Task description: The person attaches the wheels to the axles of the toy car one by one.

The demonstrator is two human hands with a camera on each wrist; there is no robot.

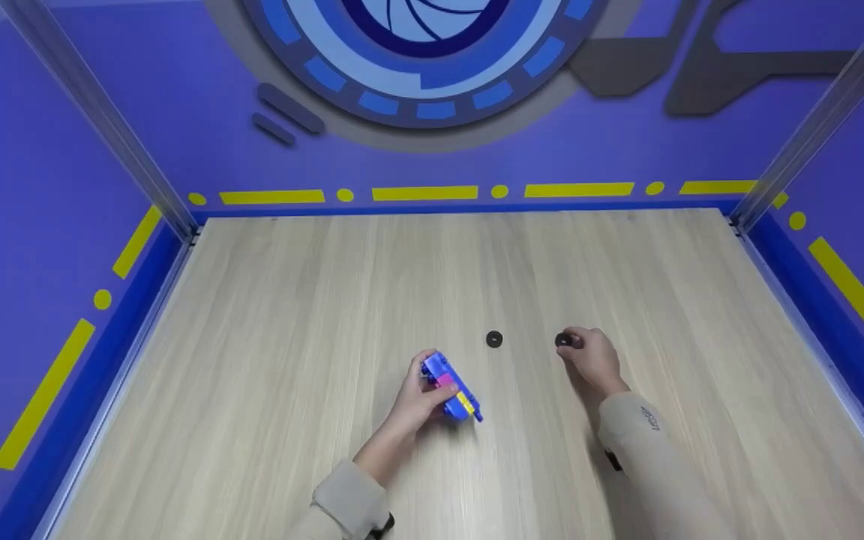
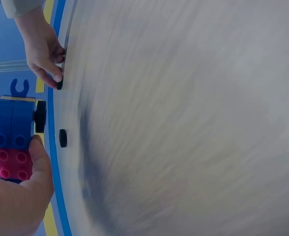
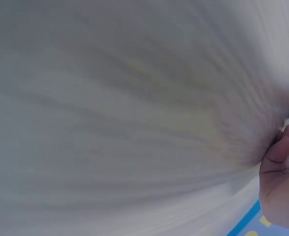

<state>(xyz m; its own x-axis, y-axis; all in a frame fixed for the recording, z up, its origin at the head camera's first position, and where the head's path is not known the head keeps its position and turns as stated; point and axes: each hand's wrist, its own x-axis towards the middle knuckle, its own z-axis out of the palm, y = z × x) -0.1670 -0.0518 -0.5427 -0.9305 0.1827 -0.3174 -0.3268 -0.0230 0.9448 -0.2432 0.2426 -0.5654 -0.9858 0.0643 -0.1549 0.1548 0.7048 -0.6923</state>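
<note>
My left hand [image 1: 411, 405] grips a toy vehicle of building bricks [image 1: 438, 365], blue with pink and yellow bricks, tilted above the table. The left wrist view shows studs on its blue and pink parts, a C-shaped blue hook [image 2: 19, 88] at one end and a black wheel [image 2: 40, 117] on its side. Thumb and fingers of my right hand [image 1: 598, 361] pinch a small black toy wheel [image 1: 562, 340] low at the tabletop. Between the hands, slightly farther back, lies another black wheel [image 1: 494, 340]. In the right wrist view the pinched wheel is mostly hidden by fingers.
A light wood-grain table [image 1: 312, 300] spreads under both hands. Blue-purple panels with yellow dashes [image 1: 424, 193] wall off its back and both sides. Metal posts [image 1: 124, 142] stand at the back corners.
</note>
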